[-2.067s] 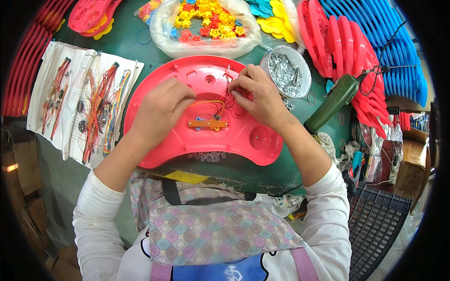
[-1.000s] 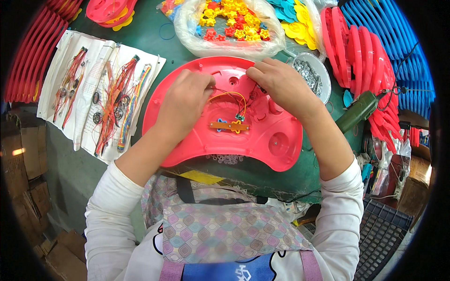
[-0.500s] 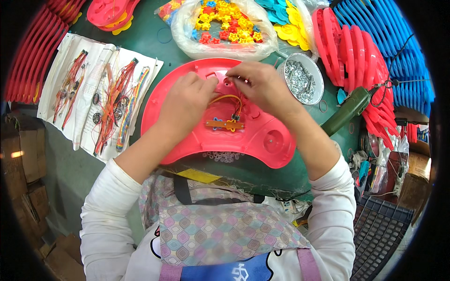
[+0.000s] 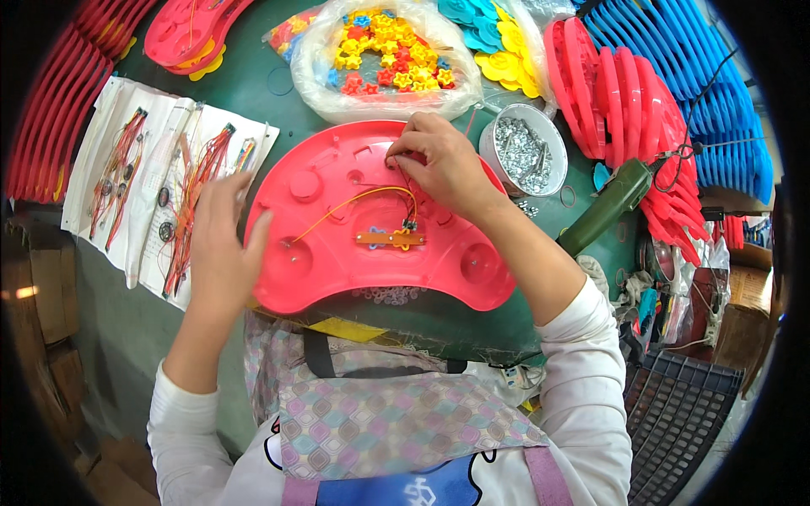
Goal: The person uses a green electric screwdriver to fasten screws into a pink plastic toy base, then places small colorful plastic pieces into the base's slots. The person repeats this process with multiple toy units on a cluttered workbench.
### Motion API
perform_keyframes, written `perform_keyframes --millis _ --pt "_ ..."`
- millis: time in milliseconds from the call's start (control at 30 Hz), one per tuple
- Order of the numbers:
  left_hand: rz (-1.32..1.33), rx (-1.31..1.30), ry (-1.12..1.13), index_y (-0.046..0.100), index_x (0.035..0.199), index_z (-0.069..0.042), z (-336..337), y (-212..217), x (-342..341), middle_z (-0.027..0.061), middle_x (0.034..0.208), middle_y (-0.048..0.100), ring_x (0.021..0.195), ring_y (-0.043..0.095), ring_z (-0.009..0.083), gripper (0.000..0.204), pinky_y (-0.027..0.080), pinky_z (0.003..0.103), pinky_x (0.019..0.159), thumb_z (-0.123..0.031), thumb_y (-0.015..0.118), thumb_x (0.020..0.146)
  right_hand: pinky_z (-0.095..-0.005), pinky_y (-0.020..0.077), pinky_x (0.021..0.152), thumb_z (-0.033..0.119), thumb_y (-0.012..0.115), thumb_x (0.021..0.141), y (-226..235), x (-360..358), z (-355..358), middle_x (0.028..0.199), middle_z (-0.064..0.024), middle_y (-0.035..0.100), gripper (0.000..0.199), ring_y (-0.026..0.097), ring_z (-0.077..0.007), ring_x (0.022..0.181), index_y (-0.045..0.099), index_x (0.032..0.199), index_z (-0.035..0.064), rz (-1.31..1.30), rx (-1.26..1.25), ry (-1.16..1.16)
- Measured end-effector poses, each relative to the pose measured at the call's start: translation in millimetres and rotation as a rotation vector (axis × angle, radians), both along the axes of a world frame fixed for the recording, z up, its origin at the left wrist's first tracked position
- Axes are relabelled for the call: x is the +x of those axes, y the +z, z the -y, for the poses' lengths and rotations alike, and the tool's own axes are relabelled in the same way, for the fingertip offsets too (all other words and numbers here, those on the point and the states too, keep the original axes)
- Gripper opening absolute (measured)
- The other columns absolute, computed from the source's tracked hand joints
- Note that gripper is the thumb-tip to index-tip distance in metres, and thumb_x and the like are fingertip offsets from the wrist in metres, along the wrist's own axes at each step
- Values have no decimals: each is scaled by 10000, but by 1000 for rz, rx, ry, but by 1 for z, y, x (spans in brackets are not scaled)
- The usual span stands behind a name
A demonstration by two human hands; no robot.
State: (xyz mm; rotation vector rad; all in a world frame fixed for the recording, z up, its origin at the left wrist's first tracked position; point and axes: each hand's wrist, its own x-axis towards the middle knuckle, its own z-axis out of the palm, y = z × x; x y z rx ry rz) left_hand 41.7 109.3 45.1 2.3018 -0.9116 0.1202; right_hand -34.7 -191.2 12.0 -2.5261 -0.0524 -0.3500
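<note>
A smooth, glossy pink-red plastic shell (image 4: 350, 274), curved with round recesses, is laid on the green table (image 4: 472, 333). A flat brown strip (image 4: 391, 239) and arching yellow wire (image 4: 371, 191) are contained inside. Thin dark wires (image 4: 407, 174) are pinched near its upper middle by the right hand (image 4: 443, 164); the left hand (image 4: 221, 249), blurred, is held with thumb and fingers apart at its left rim. Small print is borne by creased paper sheets (image 4: 158, 110).

A hand could come in from the near side over the shell's (image 4: 337, 281) front edge as far as the board (image 4: 388, 239); behind that, the yellow wire (image 4: 337, 205) arches across. The right hand (image 4: 433, 160) and its forearm block the right approach, with the bowl (image 4: 560, 167) and driver (image 4: 609, 205) beyond. The bag (image 4: 315, 88) bars the far side. The left hand (image 4: 221, 243) covers the gap toward the sheet (image 4: 84, 190).
</note>
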Motion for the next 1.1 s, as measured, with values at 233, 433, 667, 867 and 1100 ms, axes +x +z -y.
perform_keyframes --millis 233,433,667,867,1100 --pt "-635 -145 23 547 1326 66 -31 -41 -7 161 1116 703 989 688 200 332 524 307 901 -71 566 1023 -461 493 892 112 642 882 22 1 -4 977 -99 635 192 607 -308 1000 753 1032 64 -219 -343 152" --pt "-682 -437 78 553 1347 65 -30 -27 2 125 1253 655 1138 620 174 366 480 310 995 -172 526 1069 -344 522 823 42 630 909 56 -4 27 938 -102 647 224 642 -243 909 708 1119 33 116 64 56" --pt "-364 -688 209 455 1440 44 -36 24 174 153 1347 585 1216 607 229 461 497 368 1033 -202 548 1061 -419 550 854 82 660 879 31 27 160 992 -184 728 195 702 -332 944 753 1042 29 198 -158 -505" --pt "-630 -943 243 432 1404 53 -25 8 316 190 1374 570 1226 624 307 394 566 473 1024 -69 527 1041 -446 530 891 170 655 880 -3 52 189 1145 -95 674 230 647 -298 1108 700 1105 151 -158 -853 -434" --pt "-1012 -979 70 542 1357 52 -43 -33 398 138 1388 602 1279 588 241 418 486 420 1144 -199 631 1034 -460 538 897 254 719 830 22 43 168 1120 -122 654 356 642 -325 1090 660 1137 85 -287 -812 -467"
